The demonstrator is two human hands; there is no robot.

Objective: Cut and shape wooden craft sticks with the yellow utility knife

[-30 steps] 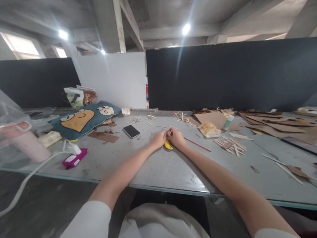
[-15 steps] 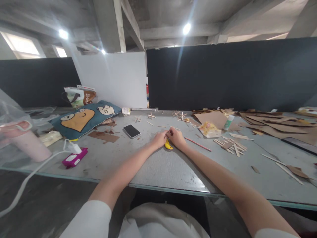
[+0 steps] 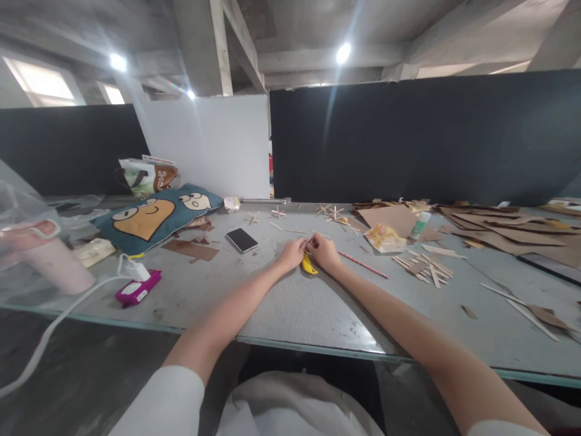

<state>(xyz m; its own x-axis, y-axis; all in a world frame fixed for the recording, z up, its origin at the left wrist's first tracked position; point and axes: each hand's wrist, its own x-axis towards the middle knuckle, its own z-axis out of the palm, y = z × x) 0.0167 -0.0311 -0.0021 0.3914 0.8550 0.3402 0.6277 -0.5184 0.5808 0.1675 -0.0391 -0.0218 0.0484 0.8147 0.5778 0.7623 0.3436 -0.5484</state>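
Left hand [image 3: 292, 255] and right hand [image 3: 325, 251] have barely moved, so fingerwork likely continues, pinch too small to tell, banana-shaped yellow object [image 3: 309, 264] just nearside.

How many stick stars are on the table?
4 that I see: one star just beyond the phone, another star right of that, then a third star and fourth star side by side, beyond the right hand. More may be hidden.

The person wears short white sleeves; the left sleeve [image 3: 166, 399] ends in a plain, straight hem near the elbow, while the right sleeve [image 3: 502, 427] shows only its edge. Loosely folded, light greyish-beige cloth [image 3: 299, 402] covers the front. The left hand [image 3: 290, 255] and right hand [image 3: 324, 253] are bare.
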